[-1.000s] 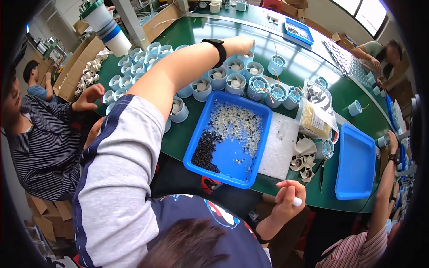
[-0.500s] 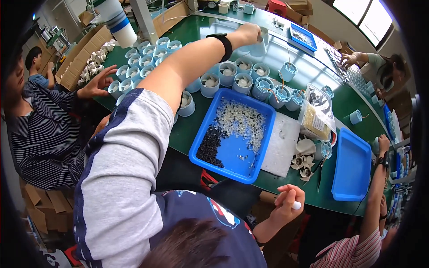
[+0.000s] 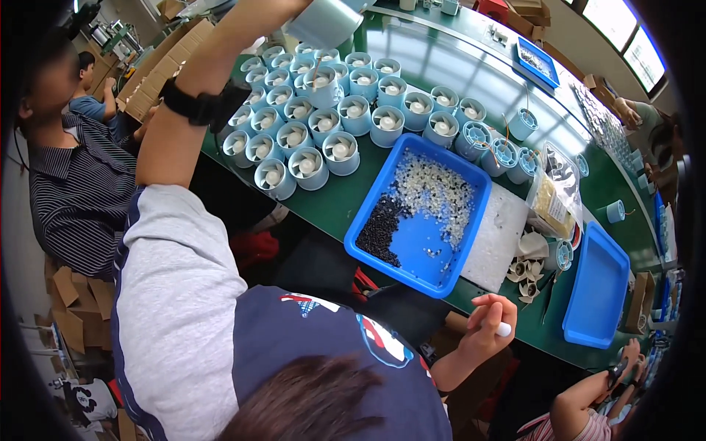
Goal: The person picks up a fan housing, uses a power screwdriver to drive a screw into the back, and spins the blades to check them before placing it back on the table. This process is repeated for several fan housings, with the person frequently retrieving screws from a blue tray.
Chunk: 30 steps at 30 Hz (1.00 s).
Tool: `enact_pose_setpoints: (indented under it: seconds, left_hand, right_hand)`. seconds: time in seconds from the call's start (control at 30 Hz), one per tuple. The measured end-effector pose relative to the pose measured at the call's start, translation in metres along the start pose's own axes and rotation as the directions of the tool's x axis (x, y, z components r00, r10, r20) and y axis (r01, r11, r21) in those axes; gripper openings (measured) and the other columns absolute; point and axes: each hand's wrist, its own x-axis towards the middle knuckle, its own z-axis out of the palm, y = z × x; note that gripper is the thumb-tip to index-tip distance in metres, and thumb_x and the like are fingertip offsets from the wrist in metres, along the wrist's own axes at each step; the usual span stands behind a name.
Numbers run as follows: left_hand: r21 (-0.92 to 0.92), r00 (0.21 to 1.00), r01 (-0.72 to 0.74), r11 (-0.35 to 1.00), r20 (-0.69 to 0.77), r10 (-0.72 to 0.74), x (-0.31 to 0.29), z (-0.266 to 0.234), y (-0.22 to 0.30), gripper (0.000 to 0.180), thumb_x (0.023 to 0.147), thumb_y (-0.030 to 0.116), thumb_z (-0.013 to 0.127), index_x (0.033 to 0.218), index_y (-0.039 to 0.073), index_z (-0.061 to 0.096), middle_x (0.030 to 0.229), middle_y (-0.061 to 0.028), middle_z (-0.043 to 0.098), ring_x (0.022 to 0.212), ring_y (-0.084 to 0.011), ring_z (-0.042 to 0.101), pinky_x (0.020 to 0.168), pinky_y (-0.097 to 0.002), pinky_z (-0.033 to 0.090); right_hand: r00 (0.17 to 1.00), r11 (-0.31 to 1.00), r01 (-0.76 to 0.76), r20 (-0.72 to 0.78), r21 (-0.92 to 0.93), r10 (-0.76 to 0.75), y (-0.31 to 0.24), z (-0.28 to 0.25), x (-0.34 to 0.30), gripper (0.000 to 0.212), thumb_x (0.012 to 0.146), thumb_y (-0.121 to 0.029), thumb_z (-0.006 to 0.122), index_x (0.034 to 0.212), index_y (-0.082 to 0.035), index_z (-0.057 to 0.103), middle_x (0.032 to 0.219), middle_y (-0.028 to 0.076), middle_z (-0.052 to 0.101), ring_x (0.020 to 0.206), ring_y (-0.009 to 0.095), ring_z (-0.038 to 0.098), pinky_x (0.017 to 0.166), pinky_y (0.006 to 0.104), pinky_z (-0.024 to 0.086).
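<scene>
My left hand [image 3: 273,13], partly cut off by the upper edge, grips a light-blue cylindrical fan housing [image 3: 327,23] held above the table. A black wristband [image 3: 197,104] is on that forearm. Below the arm, rows of light-blue fans [image 3: 340,149] with white blades stand upright. My right hand [image 3: 487,332] is low, in front of the table edge, its fingers closed round a white rod-shaped thing [image 3: 504,329]; only its rounded end shows. Nearest to it are a blue tray [image 3: 415,268] of small clear and black pieces and a white foam slab [image 3: 494,239].
Right of the slab lie a clear bag [image 3: 551,202], cream fan blades [image 3: 525,273] and a second blue tray [image 3: 588,312]. Several housings with orange wires [image 3: 504,154] stand behind. A co-worker in a striped shirt [image 3: 81,184] sits left; another person's hands [image 3: 629,354] are at right.
My left hand has swung up and left, carrying the light-blue fan housing from the far part of the table. My right hand keeps its hold on the white rod. The view has shifted.
</scene>
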Motion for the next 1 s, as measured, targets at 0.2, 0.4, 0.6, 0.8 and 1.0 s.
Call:
enact_pose_setpoints:
  seconds: [0.2, 0.4, 0.6, 0.8, 1.0]
  left_hand:
    - [0.414, 0.984, 0.176, 0.893, -0.042, -0.174, -0.073, -0.006, -0.044, 0.02, 0.077, 0.004, 0.053, 0.095, -0.001, 0.058, 0.081, -0.0152, 0.061, 0.073, -0.0222, 0.061, 0.066, -0.0282, 0.046]
    - [0.506, 0.972, 0.191, 0.841, 0.025, -0.235, -0.075, 0.008, -0.077, 0.02, 0.071, 0.002, 0.054, 0.089, -0.003, 0.058, 0.076, -0.0172, 0.06, 0.071, -0.028, 0.06, 0.065, -0.0321, 0.048]
    - [0.582, 0.979, 0.087, 0.809, 0.102, -0.179, -0.069, 0.019, -0.1, 0.021, 0.072, 0.003, 0.054, 0.093, 0.001, 0.057, 0.084, -0.0141, 0.059, 0.079, -0.0271, 0.058, 0.069, -0.032, 0.046]
    - [0.585, 1.0, 0.01, 0.811, -0.01, -0.005, -0.111, 0.015, -0.038, 0.021, 0.075, 0.006, 0.057, 0.096, 0.005, 0.055, 0.093, -0.0094, 0.054, 0.087, -0.023, 0.054, 0.072, -0.0303, 0.043]
    - [0.498, 0.969, 0.246, 0.832, -0.143, -0.201, -0.191, 0.044, -0.01, 0.024, 0.072, 0.015, 0.064, 0.091, 0.005, 0.053, 0.089, -0.0089, 0.05, 0.083, -0.0254, 0.05, 0.074, -0.0339, 0.041]
  right_hand:
    - [0.997, 1.0, 0.026, 0.066, 0.015, -0.027, -0.003, 0.012, 0.003, 0.019, 0.086, -0.016, 0.05, 0.084, 0.002, 0.054, 0.069, 0.013, 0.058, 0.039, 0.003, 0.034, 0.037, 0.0156, 0.026]
    - [0.994, 1.0, 0.006, 0.105, -0.003, -0.006, -0.009, 0.023, -0.001, 0.018, 0.086, -0.016, 0.05, 0.084, 0.002, 0.054, 0.069, 0.013, 0.058, 0.039, 0.004, 0.035, 0.038, 0.0155, 0.026]
    - [0.991, 1.0, -0.021, 0.131, -0.012, 0.022, -0.018, 0.031, -0.006, 0.012, 0.084, -0.009, 0.052, 0.081, 0.003, 0.053, 0.071, 0.012, 0.058, 0.042, 0.004, 0.039, 0.039, 0.0157, 0.028]
    - [0.994, 0.995, 0.008, 0.105, -0.101, 0.003, -0.017, 0.031, -0.005, 0.024, 0.087, -0.019, 0.046, 0.08, 0.003, 0.053, 0.07, 0.013, 0.057, 0.042, 0.007, 0.039, 0.041, 0.0185, 0.031]
    - [0.96, 0.972, 0.233, 0.152, 0.023, -0.234, -0.003, 0.035, 0.011, 0.055, 0.09, -0.045, 0.03, 0.077, 0.003, 0.052, 0.063, 0.011, 0.051, 0.043, 0.013, 0.039, 0.044, 0.0232, 0.033]
